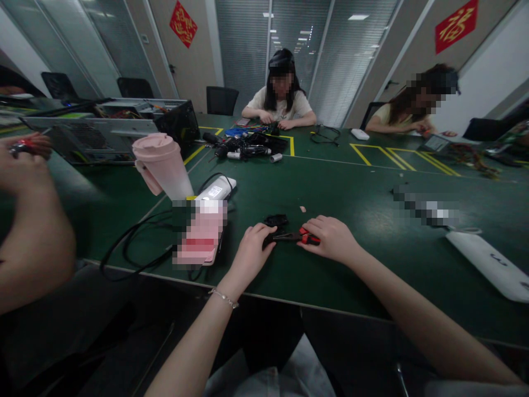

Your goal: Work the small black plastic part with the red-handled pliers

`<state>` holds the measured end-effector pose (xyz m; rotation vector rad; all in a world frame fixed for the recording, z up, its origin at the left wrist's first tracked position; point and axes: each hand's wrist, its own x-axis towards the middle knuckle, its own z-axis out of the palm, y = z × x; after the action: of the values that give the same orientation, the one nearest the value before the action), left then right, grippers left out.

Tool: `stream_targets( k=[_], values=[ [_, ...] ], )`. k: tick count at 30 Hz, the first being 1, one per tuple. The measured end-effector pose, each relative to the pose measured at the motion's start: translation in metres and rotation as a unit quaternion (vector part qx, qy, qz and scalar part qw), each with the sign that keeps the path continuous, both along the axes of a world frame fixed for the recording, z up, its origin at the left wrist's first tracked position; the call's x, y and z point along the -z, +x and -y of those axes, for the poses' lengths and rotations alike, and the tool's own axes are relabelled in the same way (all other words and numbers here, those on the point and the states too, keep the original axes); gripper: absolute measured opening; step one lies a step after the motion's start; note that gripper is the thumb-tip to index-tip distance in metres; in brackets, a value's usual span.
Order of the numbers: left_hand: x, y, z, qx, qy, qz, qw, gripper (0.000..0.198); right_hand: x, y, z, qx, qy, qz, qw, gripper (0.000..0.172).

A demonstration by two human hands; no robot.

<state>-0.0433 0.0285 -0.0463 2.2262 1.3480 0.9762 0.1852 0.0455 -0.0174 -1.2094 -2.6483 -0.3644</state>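
My right hand [328, 238] is closed around the red and black handles of a pair of pliers [289, 237], whose jaws point left. My left hand [254, 245] pinches a small dark piece [268, 240] between thumb and fingers, right at the tip of the jaws. What kind of piece it is cannot be made out. Just beyond the fingers, a small black part [276, 220] lies on the green table [264, 193]. A tiny pale scrap [303, 209] rests a little farther off.
Left of my hands are a pink phone [202, 231], a white power bank [217, 190], a pink cup [161, 162] and a black cable [124, 242]. An open computer case [111, 132] stands behind them. Co-workers sit opposite and at my left. A white device [487, 264] lies right.
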Motion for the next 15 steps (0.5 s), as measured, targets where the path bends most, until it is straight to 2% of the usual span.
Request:
stream_targets(
  k=[6, 15],
  values=[
    [0.0005, -0.0003, 0.0001, -0.001, 0.000, 0.003, 1.000, 0.037, 0.0016, -0.0005, 0.0002, 0.007, -0.034, -0.022, 0.999, 0.039],
    [0.0002, -0.0008, 0.0006, 0.001, -0.002, 0.002, 1.000, 0.037, -0.0006, 0.0010, -0.0014, -0.007, -0.001, -0.005, 1.000, 0.039]
  ],
)
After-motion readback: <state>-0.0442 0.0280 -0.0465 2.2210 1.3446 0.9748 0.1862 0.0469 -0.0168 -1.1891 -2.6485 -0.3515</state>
